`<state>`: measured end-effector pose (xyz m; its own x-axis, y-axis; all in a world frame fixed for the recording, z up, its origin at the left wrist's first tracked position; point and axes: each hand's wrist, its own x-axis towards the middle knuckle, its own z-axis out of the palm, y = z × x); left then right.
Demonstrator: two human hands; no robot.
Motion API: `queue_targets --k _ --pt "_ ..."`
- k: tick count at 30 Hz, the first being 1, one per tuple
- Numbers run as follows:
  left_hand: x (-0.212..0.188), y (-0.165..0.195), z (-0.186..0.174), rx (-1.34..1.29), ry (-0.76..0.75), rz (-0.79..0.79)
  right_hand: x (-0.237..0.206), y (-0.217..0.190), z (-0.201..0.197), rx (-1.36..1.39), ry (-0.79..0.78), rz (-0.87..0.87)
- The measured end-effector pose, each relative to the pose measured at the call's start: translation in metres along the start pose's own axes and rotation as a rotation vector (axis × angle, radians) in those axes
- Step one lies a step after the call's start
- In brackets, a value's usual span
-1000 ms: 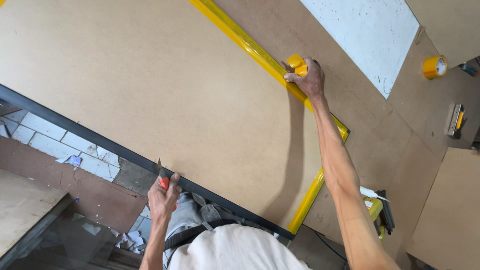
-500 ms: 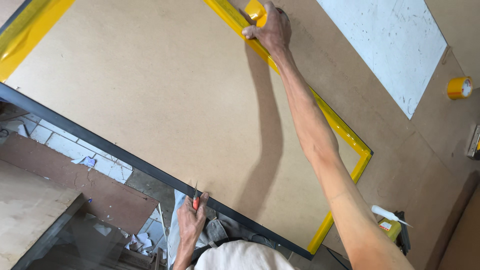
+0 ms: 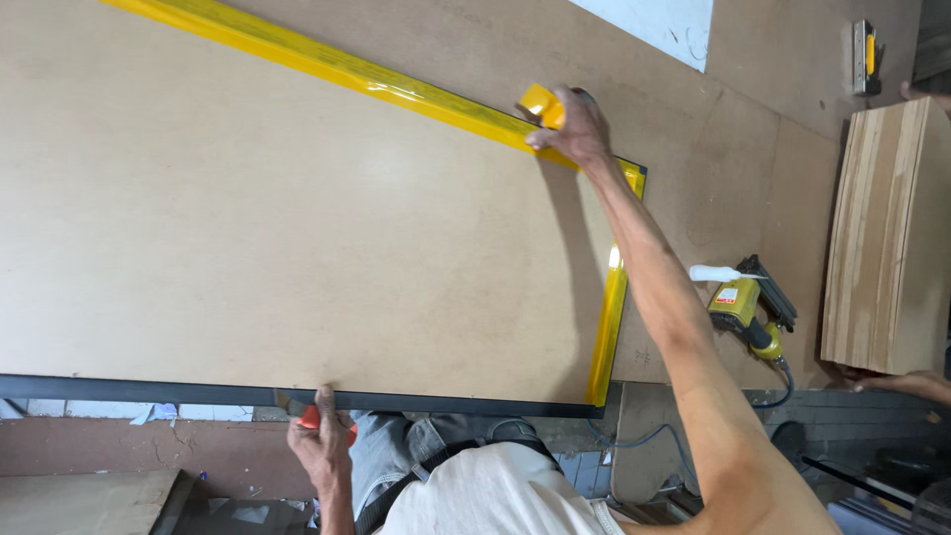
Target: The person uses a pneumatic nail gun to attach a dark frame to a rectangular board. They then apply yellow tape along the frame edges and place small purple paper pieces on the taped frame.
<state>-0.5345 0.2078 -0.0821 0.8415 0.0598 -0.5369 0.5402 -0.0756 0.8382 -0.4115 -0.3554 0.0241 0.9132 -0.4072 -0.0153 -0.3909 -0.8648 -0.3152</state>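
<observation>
A large brown fibreboard panel [image 3: 297,228] with a dark frame fills the view. Yellow tape [image 3: 337,71] runs along its far edge and down its right edge [image 3: 609,317]. My right hand [image 3: 575,129] reaches across to the far right corner and grips a yellow tape roll [image 3: 543,104], pressing it on the tape line. My left hand [image 3: 319,441] rests at the near dark edge [image 3: 149,389], closed on a small red-handled tool [image 3: 309,416] with its tip against the frame.
A yellow and black nail gun [image 3: 748,307] with a hose lies right of the panel, beside a white tube [image 3: 715,273]. A stack of plywood pieces [image 3: 887,238] stands further right, another person's hand [image 3: 906,383] below it. A white sheet [image 3: 659,22] lies at the top.
My view has swung left along the panel, so the taped right corner now sits mid-frame. My right hand with the roll stays on the far tape line near that corner. The left hand stays at the near edge.
</observation>
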Motion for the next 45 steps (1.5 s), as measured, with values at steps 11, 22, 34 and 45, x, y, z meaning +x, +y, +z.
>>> queue_targets --k 11,22,34,45 --pt "0.003 0.020 0.008 0.000 0.042 0.079 -0.084 0.148 -0.035 -0.020 0.072 0.131" --pt "0.031 0.025 0.006 0.187 0.112 0.103 -0.065 0.101 -0.042 -0.062 0.005 0.031" --pt "0.012 0.070 0.117 -0.347 -0.088 0.294 -0.164 -0.073 -0.038 1.119 -0.198 -0.055" --pt "-0.057 0.080 0.097 -0.332 -0.489 0.364 -0.263 -0.193 0.001 1.278 -0.773 -0.015"
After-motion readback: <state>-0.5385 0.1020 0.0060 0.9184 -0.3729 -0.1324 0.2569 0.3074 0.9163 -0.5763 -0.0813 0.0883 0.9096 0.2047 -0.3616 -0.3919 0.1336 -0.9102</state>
